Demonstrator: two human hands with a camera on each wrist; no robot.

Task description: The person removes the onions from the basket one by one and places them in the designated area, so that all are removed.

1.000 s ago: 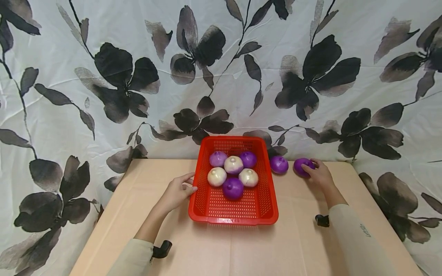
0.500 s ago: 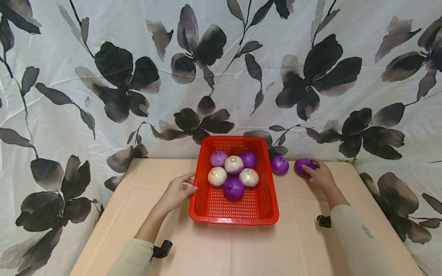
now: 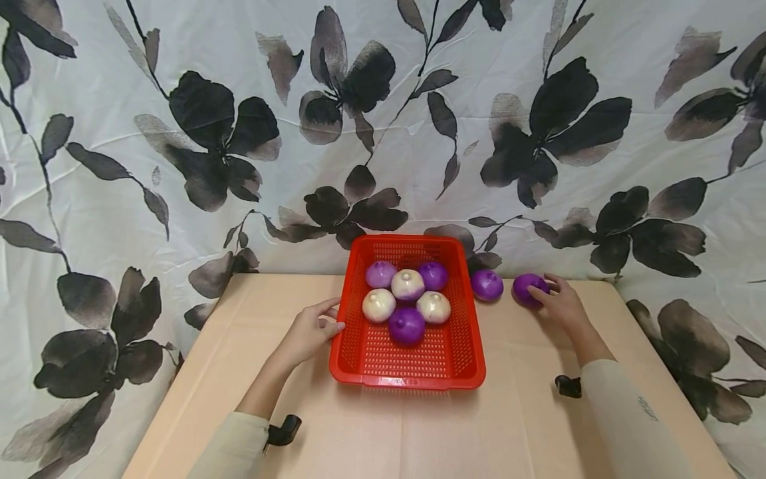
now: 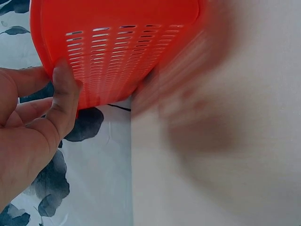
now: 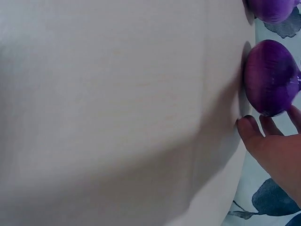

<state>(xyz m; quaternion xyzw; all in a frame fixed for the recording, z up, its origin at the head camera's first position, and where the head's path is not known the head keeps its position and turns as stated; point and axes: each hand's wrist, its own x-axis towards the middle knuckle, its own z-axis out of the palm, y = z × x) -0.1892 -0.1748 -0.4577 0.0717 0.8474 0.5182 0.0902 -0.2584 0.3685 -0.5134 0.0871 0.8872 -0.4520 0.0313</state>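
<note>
A red perforated plastic basket [image 3: 407, 372] stands at the middle of the table. My left hand [image 3: 309, 330] pinches its left rim, and in the left wrist view the thumb [image 4: 66, 89] lies against the basket wall. Inside the basket sit several onions, some purple [image 3: 407, 326] and some white [image 3: 379, 305]. To the right, at the table's back edge, rests a purple onion [image 5: 270, 77]. My right hand [image 3: 565, 306] is beside it, fingertips right at its near side and not wrapped round it. Another purple onion [image 3: 487, 285] lies between that one and the basket.
The pale table [image 3: 401, 439] meets a floral cloth backdrop [image 3: 443, 40] at its back edge. Each wrist carries a small black camera [image 3: 284, 431] at the sleeve cuff.
My right hand has drawn back slightly to the right, its fingers loosening from the purple onion. The onion stays in place, and my left hand still holds the basket. The head view shifts slightly.
</note>
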